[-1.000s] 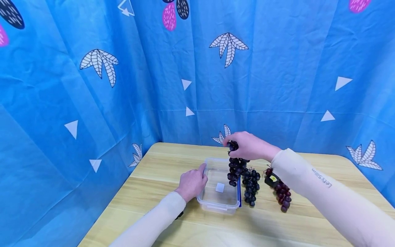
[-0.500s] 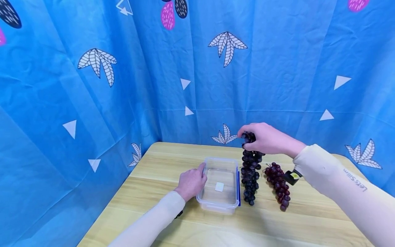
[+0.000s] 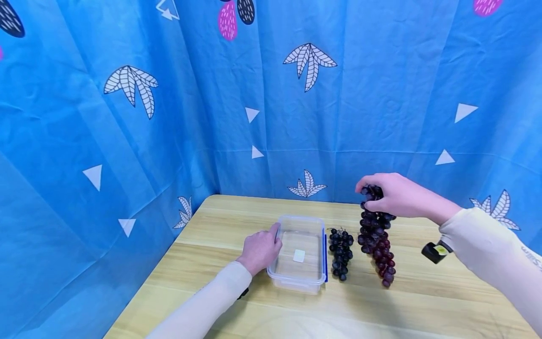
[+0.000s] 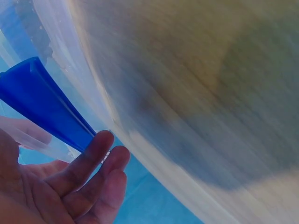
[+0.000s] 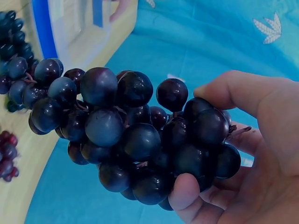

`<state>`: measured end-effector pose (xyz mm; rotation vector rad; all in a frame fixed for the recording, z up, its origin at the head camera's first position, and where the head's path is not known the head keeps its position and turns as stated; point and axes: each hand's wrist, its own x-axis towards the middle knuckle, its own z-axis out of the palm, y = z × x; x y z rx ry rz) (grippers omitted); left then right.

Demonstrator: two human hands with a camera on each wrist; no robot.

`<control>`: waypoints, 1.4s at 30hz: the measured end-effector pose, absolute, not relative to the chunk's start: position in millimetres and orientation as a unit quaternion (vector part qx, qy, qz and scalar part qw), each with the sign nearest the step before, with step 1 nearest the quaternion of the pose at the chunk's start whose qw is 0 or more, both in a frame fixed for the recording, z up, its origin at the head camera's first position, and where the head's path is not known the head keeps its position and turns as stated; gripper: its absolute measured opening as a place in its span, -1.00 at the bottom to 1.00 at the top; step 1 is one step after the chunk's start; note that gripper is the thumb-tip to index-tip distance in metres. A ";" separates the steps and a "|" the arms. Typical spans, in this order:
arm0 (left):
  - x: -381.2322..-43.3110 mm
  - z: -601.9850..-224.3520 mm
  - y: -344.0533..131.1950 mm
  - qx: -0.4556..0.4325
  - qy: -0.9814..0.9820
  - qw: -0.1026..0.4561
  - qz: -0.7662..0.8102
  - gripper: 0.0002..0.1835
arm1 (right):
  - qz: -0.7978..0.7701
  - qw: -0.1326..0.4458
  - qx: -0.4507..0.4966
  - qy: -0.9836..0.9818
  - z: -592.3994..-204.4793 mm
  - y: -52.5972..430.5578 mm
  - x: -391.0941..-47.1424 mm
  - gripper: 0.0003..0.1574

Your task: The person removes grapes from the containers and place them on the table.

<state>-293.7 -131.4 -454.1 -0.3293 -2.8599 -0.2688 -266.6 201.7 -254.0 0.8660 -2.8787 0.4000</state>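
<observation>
My right hand [image 3: 394,195] grips the top of a bunch of dark purple grapes [image 5: 140,135], which hangs down and overlaps a bunch of red grapes [image 3: 384,263] in the head view. My left hand [image 3: 259,249] holds the left side of a clear plastic container [image 3: 296,284]. In the left wrist view, its fingers [image 4: 98,172] are curled at the container's blue latch [image 4: 46,102]. A white square [image 3: 298,255] shows at the container's bottom. Just right of the container lies a bunch of black grapes [image 3: 340,254].
Everything stands on a light wooden table [image 3: 211,240] with rounded back corners. A blue patterned curtain [image 3: 296,117] hangs behind and to the left of it. Along the container's right side runs another blue latch [image 3: 326,259].
My right hand has carried the dark purple grapes rightward from over the container, past the black bunch, to the red one. The left hand stays on the container.
</observation>
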 end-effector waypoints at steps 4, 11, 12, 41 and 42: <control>-294.6 -455.7 -131.5 -0.113 -0.981 0.127 -0.091 -0.48 | 0.128 0.044 0.273 -0.952 -259.0 218.2 -262.0 -0.64; -295.2 -455.9 -131.2 -0.117 -0.981 0.124 -0.097 -0.48 | 0.118 0.042 0.262 -0.957 -269.3 248.7 -252.2 -0.63; -295.1 -455.6 -131.2 -0.117 -0.980 0.125 -0.098 -0.48 | 0.115 0.043 0.260 -0.958 -271.0 252.6 -251.5 -0.62; -294.4 -455.6 -134.9 -0.128 -0.977 0.137 -0.101 -0.48 | 0.122 0.001 0.253 -0.960 -318.1 324.3 -236.3 -0.62; -294.6 -455.6 -134.7 -0.128 -0.977 0.137 -0.101 -0.48 | 0.121 0.001 0.260 -0.958 -319.2 325.9 -235.9 -0.62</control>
